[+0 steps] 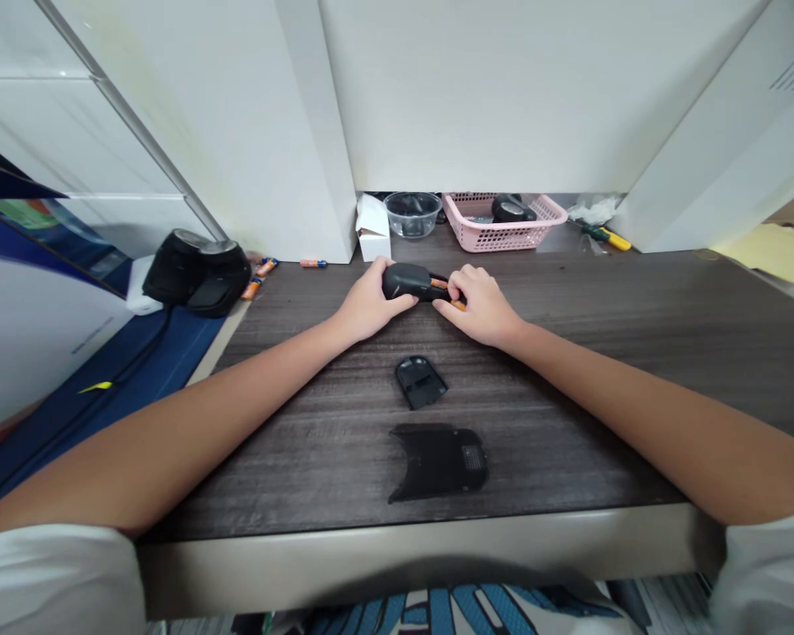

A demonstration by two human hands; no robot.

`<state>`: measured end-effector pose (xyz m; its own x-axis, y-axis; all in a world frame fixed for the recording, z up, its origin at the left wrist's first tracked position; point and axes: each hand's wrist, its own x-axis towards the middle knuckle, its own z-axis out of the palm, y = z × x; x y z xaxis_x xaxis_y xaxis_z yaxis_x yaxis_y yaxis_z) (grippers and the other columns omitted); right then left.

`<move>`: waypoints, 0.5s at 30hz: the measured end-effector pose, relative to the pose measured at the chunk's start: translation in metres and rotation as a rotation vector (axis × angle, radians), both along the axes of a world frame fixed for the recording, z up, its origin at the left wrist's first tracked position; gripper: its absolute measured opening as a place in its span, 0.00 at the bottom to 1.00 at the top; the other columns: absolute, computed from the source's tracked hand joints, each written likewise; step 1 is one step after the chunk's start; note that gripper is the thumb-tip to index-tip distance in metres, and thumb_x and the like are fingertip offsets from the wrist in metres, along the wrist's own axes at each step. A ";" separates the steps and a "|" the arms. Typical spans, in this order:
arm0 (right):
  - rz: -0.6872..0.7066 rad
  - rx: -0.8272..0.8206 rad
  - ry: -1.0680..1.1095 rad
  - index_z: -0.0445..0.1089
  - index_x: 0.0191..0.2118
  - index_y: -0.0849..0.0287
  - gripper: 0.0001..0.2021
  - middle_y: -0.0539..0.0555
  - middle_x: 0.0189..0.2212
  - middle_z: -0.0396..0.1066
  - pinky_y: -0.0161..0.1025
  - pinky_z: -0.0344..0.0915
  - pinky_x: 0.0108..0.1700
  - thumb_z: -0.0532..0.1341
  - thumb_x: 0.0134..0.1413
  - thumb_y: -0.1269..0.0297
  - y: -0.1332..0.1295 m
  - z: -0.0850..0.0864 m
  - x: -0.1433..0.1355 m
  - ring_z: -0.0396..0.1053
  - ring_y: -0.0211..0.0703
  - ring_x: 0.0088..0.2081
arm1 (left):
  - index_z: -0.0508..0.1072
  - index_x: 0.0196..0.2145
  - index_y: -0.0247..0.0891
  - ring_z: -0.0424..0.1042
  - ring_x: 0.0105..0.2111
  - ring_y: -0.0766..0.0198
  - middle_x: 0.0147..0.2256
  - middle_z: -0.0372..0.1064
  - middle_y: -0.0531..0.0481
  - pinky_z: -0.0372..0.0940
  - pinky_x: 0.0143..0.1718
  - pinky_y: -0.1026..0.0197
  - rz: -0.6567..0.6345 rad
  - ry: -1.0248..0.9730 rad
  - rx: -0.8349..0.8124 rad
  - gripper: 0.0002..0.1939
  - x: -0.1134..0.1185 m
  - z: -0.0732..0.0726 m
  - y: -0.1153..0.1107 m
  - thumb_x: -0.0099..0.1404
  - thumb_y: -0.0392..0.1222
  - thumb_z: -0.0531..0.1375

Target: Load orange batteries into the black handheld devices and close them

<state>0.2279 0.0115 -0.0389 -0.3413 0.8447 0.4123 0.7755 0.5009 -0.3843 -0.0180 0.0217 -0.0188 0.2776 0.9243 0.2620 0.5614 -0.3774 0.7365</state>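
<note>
Left hand (369, 302): wrapped around the left end of a black device (405, 280).
Right hand (482, 304): fingers (461, 279) bent over the device's right end, at orange batteries (439, 283) in its open slot.
Small black cover (419, 383): on the bench (569, 441), nearer than the device.
Long black cover (437, 460): nearer again, close to the near edge.
Loose batteries (313, 264): far left.
Far row: white box (374, 243), clear tub (413, 227), pink basket (503, 239), yellow-handled tool (615, 239), left to right.

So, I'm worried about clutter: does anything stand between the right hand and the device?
Nothing visible does: the right hand is at the open end of the device, by the orange batteries; the left hand holds the other end. The small piece and large piece lie apart, nearer the camera.
</note>
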 end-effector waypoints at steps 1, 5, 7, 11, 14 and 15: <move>0.000 0.001 0.002 0.57 0.32 0.52 0.16 0.56 0.39 0.67 0.52 0.62 0.49 0.64 0.65 0.55 0.000 0.000 0.000 0.65 0.57 0.45 | 0.66 0.49 0.43 0.73 0.46 0.54 0.45 0.74 0.50 0.66 0.50 0.52 0.000 0.001 0.001 0.25 0.000 0.000 0.000 0.60 0.51 0.71; 0.000 0.007 0.013 0.57 0.32 0.52 0.16 0.56 0.39 0.66 0.52 0.62 0.48 0.64 0.64 0.55 0.001 -0.002 0.000 0.65 0.57 0.45 | 0.65 0.50 0.43 0.73 0.46 0.54 0.45 0.73 0.51 0.66 0.50 0.53 0.002 0.008 0.008 0.26 -0.001 -0.002 0.001 0.61 0.51 0.71; 0.003 0.006 0.019 0.58 0.33 0.52 0.15 0.56 0.39 0.66 0.51 0.62 0.48 0.64 0.64 0.55 0.001 -0.002 0.001 0.65 0.57 0.45 | 0.65 0.50 0.43 0.73 0.46 0.54 0.45 0.73 0.51 0.66 0.50 0.53 0.005 0.011 0.008 0.26 -0.001 -0.002 0.002 0.60 0.51 0.71; 0.004 0.001 0.030 0.58 0.32 0.52 0.15 0.56 0.39 0.67 0.51 0.62 0.49 0.65 0.63 0.56 0.002 -0.003 0.000 0.65 0.57 0.45 | 0.65 0.49 0.42 0.73 0.45 0.54 0.44 0.73 0.51 0.66 0.49 0.53 0.001 0.012 0.007 0.25 -0.001 -0.001 0.002 0.61 0.51 0.71; -0.007 0.001 0.036 0.58 0.33 0.52 0.15 0.56 0.39 0.67 0.52 0.63 0.50 0.65 0.63 0.56 0.002 -0.004 0.000 0.65 0.57 0.46 | 0.65 0.49 0.43 0.73 0.45 0.53 0.44 0.73 0.51 0.66 0.49 0.52 0.007 0.018 0.003 0.26 0.000 0.000 0.001 0.60 0.52 0.71; -0.010 0.001 0.037 0.58 0.33 0.52 0.14 0.56 0.39 0.67 0.53 0.63 0.50 0.65 0.63 0.56 0.002 -0.004 0.000 0.65 0.57 0.46 | 0.65 0.49 0.43 0.74 0.45 0.53 0.44 0.73 0.51 0.66 0.49 0.52 0.009 0.021 0.000 0.26 0.000 0.000 0.000 0.60 0.52 0.71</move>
